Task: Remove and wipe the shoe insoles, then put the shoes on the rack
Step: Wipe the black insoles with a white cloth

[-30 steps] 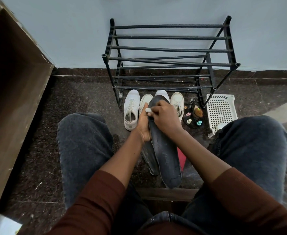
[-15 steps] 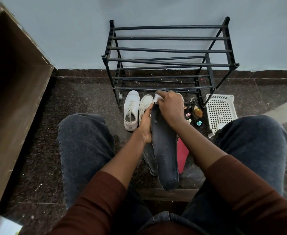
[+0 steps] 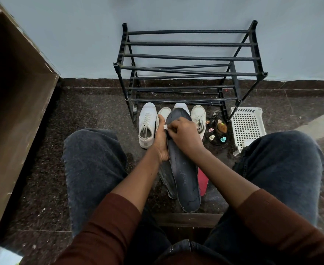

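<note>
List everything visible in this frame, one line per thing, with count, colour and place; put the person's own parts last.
Shoe rack: one, black, against the wall, no shoes on it.
Shoes: four, white, in a row on the floor before the rack.
Held insole: one, dark grey, between the knees.
Other insoles: one grey and one red, on the floor partly under the held one.
Wipe: one, white, small, only a bit showing at the fingertips.
Basket: one, white, perforated, right of the rack.
Small bottles: several, mixed colours, between shoes and basket.
Furniture panel: one, brown, far left.
Left hand: steadies the held insole's edge.
Right hand: pinches the wipe on the insole.
</note>
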Demonstrator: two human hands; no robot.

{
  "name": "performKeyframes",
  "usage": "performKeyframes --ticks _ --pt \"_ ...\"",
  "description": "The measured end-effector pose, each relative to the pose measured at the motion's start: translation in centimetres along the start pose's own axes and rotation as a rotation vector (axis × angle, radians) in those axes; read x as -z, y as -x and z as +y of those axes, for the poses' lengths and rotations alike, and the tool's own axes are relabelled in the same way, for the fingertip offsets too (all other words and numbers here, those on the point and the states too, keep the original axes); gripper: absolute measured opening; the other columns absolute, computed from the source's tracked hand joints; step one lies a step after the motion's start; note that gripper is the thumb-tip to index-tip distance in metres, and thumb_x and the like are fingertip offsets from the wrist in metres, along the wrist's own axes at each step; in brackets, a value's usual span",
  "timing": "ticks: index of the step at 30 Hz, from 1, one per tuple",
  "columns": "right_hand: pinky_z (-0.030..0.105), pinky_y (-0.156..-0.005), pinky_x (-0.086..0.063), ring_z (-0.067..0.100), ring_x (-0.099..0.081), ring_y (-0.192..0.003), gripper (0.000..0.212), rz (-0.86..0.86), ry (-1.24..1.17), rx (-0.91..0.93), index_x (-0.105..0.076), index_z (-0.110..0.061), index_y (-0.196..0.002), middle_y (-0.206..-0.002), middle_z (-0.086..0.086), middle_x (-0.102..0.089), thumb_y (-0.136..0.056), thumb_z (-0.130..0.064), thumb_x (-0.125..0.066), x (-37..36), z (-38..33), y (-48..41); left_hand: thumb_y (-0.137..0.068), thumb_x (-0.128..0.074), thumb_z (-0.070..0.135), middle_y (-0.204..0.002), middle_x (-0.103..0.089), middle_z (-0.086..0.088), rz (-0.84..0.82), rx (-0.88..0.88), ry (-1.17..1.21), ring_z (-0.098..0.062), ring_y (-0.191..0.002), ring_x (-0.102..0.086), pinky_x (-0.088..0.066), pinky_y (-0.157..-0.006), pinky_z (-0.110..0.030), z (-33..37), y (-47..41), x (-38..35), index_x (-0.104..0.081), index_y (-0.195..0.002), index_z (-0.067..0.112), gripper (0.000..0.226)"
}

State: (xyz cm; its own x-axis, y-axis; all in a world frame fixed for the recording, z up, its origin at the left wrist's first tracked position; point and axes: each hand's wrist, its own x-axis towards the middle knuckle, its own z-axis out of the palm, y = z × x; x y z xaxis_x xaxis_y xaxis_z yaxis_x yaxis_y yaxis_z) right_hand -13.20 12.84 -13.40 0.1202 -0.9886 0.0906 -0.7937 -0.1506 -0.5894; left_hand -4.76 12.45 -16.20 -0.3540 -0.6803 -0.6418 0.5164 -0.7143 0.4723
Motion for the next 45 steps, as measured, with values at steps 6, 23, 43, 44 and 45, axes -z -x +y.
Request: performKeyframes --ticks 6,23,43,44,45 --pt "0.039 -0.065 -0.040 0.035 -0.054 -0.082 0.017 0.078 0.106 -0.054 -0.066 0.007 -0.089 -0.093 0.021 -0.057 -0.085 -0.001 -0.051 0.7 0.5 -2.6 -0.088 -0.035 0.069 -0.105 -0.067 -0.013 -0.087 0.020 -0.011 -0.024 -0.101 -0.064 -0.048 -0.095 -0.037 0.1 1.1 -1.1 -0.059 -0.124 0.008 0.075" --pt "0.040 -0.073 -0.051 0.032 -0.061 -0.080 0.016 -0.037 0.015 0.064 -0.072 -0.001 -0.095 -0.088 0.017 -0.062 -0.083 -0.006 -0.062 0.3 0.6 0.1 -0.079 -0.029 0.082 -0.089 -0.069 -0.013 0.031 -0.019 -0.022 -0.024 -0.088 -0.068 -0.053 -0.090 -0.040 0.0 0.0 -0.3 -0.067 -0.104 0.010 0.085" --pt "0.039 -0.080 -0.049 0.031 -0.060 -0.092 0.023 -0.015 -0.050 0.215 -0.070 -0.001 -0.095 -0.101 0.013 -0.064 -0.079 0.004 -0.054 0.4 0.9 -0.3 -0.080 -0.026 0.082 -0.083 -0.072 -0.005 0.022 -0.111 -0.015 -0.015 -0.080 -0.071 -0.055 -0.069 -0.026 0.5 -0.1 -0.2 -0.068 -0.093 0.013 0.081" --pt "0.039 -0.076 -0.050 0.033 -0.060 -0.089 0.023 0.005 -0.023 0.241 -0.070 -0.001 -0.095 -0.099 0.014 -0.065 -0.079 0.003 -0.053 0.3 0.9 -0.1 -0.078 -0.031 0.083 -0.086 -0.071 -0.003 0.029 -0.119 -0.025 -0.014 -0.083 -0.070 -0.053 -0.075 -0.027 0.5 0.0 -0.4 -0.067 -0.095 0.015 0.078" --pt "0.039 -0.072 -0.051 0.033 -0.060 -0.085 0.023 0.014 0.007 0.260 -0.069 0.000 -0.095 -0.097 0.015 -0.065 -0.080 0.001 -0.052 0.2 0.9 0.0 -0.073 -0.038 0.085 -0.088 -0.069 0.000 0.030 -0.136 -0.057 -0.013 -0.084 -0.068 -0.050 -0.082 -0.029 0.5 -0.1 -0.5 -0.065 -0.095 0.019 0.074"
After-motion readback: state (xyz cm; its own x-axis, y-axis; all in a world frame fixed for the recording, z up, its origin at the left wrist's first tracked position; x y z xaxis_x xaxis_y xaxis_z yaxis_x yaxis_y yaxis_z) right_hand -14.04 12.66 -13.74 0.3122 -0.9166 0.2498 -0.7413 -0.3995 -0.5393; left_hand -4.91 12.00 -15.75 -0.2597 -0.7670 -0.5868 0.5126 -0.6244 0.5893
